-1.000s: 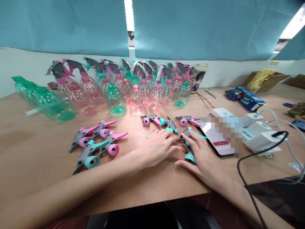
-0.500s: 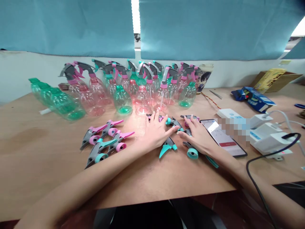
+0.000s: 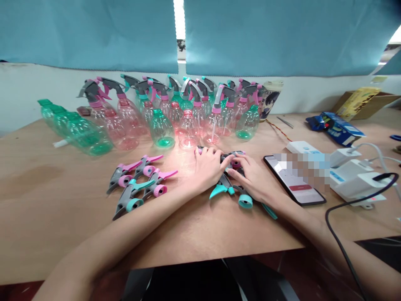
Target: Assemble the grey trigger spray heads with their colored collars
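Between my left hand (image 3: 209, 166) and my right hand (image 3: 249, 174), several grey trigger spray heads with pink and teal parts lie bunched on the table. My left fingers curl together over the heads on the far left side of the bunch. From the right, my right fingers bend round the others, partly hiding them. Below the hands, a spray head with a teal trigger (image 3: 218, 191) and one with a teal collar (image 3: 245, 201) stick out. A separate group has pink-trimmed spray heads (image 3: 158, 184) and a teal-trimmed spray head (image 3: 130, 200), left of my left forearm.
Behind stand several clear pink bottles (image 3: 188, 130) and green bottles (image 3: 162, 131), many topped with spray heads. To the right are a phone (image 3: 294, 179), a power strip with chargers (image 3: 354, 179), a black cable (image 3: 336, 238), a blue packet (image 3: 340, 128) and a paper cup (image 3: 270, 100).
My hands have come closer together, and the right one has slid left with its spray heads. The bunch is tighter. My left fingers, spread before, are now more curled.
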Action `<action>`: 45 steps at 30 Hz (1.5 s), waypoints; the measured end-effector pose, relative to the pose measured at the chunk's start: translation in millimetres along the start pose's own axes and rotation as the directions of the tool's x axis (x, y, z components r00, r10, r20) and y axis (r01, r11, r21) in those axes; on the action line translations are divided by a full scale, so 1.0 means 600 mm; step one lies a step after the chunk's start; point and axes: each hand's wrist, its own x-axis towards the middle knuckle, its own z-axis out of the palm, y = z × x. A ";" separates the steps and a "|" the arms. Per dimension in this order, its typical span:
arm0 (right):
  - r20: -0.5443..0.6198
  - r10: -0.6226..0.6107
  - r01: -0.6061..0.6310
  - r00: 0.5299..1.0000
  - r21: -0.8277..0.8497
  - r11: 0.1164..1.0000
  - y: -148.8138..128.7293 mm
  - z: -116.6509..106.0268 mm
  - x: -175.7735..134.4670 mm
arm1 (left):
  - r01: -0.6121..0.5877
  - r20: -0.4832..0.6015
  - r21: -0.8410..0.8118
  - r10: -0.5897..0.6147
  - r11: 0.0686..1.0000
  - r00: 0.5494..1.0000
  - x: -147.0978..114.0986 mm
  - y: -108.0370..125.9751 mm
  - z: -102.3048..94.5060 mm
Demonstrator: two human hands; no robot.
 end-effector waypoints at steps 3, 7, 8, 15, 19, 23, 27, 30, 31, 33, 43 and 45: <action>-0.046 0.023 -0.022 0.999 0.019 1.000 0.000 -0.001 -0.001 | 0.001 -0.036 0.001 -0.001 1.000 0.999 -0.004 0.000 -0.003; -0.121 -0.002 0.015 0.993 0.111 0.994 -0.004 -0.018 -0.011 | -0.053 -0.117 -0.044 0.048 0.998 0.992 -0.026 -0.005 -0.021; -0.144 -0.015 0.034 0.989 0.132 0.991 -0.006 -0.025 -0.016 | -0.106 -0.133 -0.076 0.095 0.991 0.987 -0.035 -0.009 -0.028; -0.100 -0.094 0.108 0.991 0.146 0.983 -0.032 -0.059 -0.062 | -0.404 0.097 -0.108 0.414 0.909 0.905 -0.121 -0.019 -0.078; -0.044 -0.122 0.127 0.992 0.137 0.982 -0.043 -0.059 -0.074 | -0.339 0.205 -0.040 0.340 0.940 0.918 -0.156 0.000 -0.106; -0.003 -0.137 0.136 0.991 0.125 0.983 -0.053 -0.063 -0.077 | -0.315 0.169 -0.019 0.313 0.949 0.934 -0.156 -0.010 -0.129; 0.011 -0.165 0.162 0.986 0.136 0.977 -0.065 -0.070 -0.076 | -0.351 0.251 -0.043 0.351 0.935 0.902 -0.140 -0.046 -0.135; 0.012 -0.192 0.189 0.981 0.130 0.973 -0.071 -0.071 -0.076 | -0.325 0.345 -0.034 0.316 0.945 0.884 -0.147 -0.052 -0.134; 0.012 -0.197 0.194 0.980 0.128 0.973 -0.073 -0.071 -0.077 | -0.317 0.360 -0.029 0.306 0.948 0.881 -0.153 -0.049 -0.135; 0.011 -0.194 0.191 0.981 0.127 0.973 -0.075 -0.070 -0.078 | -0.319 0.372 -0.041 0.311 0.947 0.875 -0.168 -0.039 -0.137; -0.019 -0.104 0.104 0.994 0.021 0.994 -0.072 -0.068 -0.081 | -0.336 0.321 -0.157 0.370 0.929 0.872 -0.165 -0.029 -0.125; 0.015 -0.043 0.043 0.999 -0.028 0.999 -0.063 -0.075 -0.089 | -0.294 0.322 -0.177 0.337 0.939 0.885 -0.163 -0.031 -0.121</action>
